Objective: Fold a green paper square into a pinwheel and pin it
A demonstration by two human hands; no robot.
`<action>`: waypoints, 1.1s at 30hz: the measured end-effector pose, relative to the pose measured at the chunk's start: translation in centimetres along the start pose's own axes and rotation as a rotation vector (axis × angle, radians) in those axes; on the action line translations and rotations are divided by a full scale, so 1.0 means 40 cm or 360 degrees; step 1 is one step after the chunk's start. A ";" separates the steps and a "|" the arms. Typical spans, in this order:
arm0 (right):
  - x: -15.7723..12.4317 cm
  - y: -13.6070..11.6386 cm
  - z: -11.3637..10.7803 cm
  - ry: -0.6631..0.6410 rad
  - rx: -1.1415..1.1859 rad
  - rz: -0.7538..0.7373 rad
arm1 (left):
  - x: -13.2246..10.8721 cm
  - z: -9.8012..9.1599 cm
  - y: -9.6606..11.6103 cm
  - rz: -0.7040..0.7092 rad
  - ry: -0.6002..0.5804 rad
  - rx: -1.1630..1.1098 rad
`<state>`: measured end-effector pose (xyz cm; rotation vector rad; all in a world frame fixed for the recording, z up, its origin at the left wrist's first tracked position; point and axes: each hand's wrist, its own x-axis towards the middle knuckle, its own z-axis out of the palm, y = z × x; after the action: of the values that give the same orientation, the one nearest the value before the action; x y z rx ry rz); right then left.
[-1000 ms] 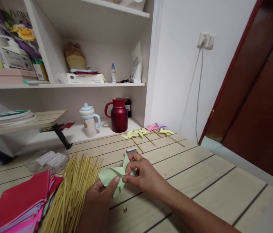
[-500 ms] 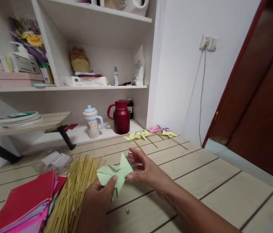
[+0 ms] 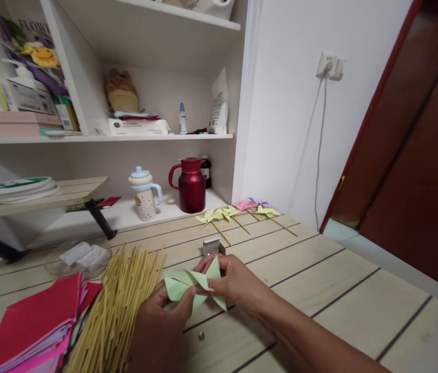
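Note:
A light green paper pinwheel (image 3: 182,287) is held above the slatted table, without a stick that I can see. My left hand (image 3: 166,305) pinches its left side, thumb on top. My right hand (image 3: 228,280) grips the right blades, with thumb and fingers closed on the paper; some fingertips are hidden behind it. A small metal pin or tack (image 3: 201,335) lies on the table just below the hands. Behind my right hand stands a small open box (image 3: 213,246). To the left of my left hand lies a bundle of thin wooden sticks (image 3: 115,300).
Colored paper sheets (image 3: 28,321) lie at the lower left, near a clear plastic tray (image 3: 82,256). Several finished pinwheels (image 3: 228,212) on sticks rest at the table's back. A red thermos jug (image 3: 191,186) and a cup (image 3: 143,194) stand in the shelf.
My right hand has closed onto the pinwheel's right side, where before its fingers were spread beside it. The pinwheel has turned and shifted slightly right. The small box now shows behind the hand.

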<state>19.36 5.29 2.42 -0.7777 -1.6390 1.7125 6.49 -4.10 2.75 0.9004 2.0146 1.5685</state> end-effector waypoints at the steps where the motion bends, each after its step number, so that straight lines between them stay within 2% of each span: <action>1: -0.001 -0.002 0.001 0.0001 0.0007 0.0006 | 0.000 0.001 -0.002 0.0001 0.0007 -0.0011; 6: -0.005 -0.017 0.009 -0.0034 0.0246 0.0052 | 0.005 0.006 -0.004 -0.0098 -0.0086 -0.0372; 8: -0.003 -0.019 0.010 0.0012 0.0388 0.0076 | 0.007 0.001 -0.003 -0.0039 -0.0033 -0.0463; 11: 0.002 -0.016 0.009 0.0065 0.0525 0.0088 | 0.012 -0.013 -0.003 0.0134 0.0034 -0.0417; 13: 0.003 -0.013 0.011 0.0056 0.0564 0.0078 | 0.015 -0.019 -0.004 0.0140 -0.0195 -0.0335; 14: 0.003 -0.013 0.013 0.0042 0.0578 0.0077 | 0.017 -0.020 -0.003 0.0080 -0.0170 -0.0355; 16: -0.001 -0.013 0.019 0.0024 0.0605 0.0092 | 0.018 -0.016 0.000 -0.0039 -0.0405 -0.0409; 19: -0.006 -0.015 0.029 0.0043 0.0618 0.0113 | 0.015 -0.004 0.009 -0.0188 -0.0623 -0.0573; 23: -0.007 -0.017 0.033 0.0019 0.0609 0.0087 | 0.012 0.004 0.014 -0.0293 -0.0541 -0.0654; 29: -0.006 -0.015 0.034 0.0031 0.0603 0.0100 | 0.012 -0.007 0.012 -0.0233 -0.0474 -0.0459; 33: -0.008 -0.015 0.040 -0.0034 0.0647 0.0074 | 0.006 -0.012 0.031 -0.0226 -0.0354 -0.0343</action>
<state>18.34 4.06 3.10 -0.6036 -1.2311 2.0040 6.26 -4.07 4.08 0.7915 1.6815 1.5011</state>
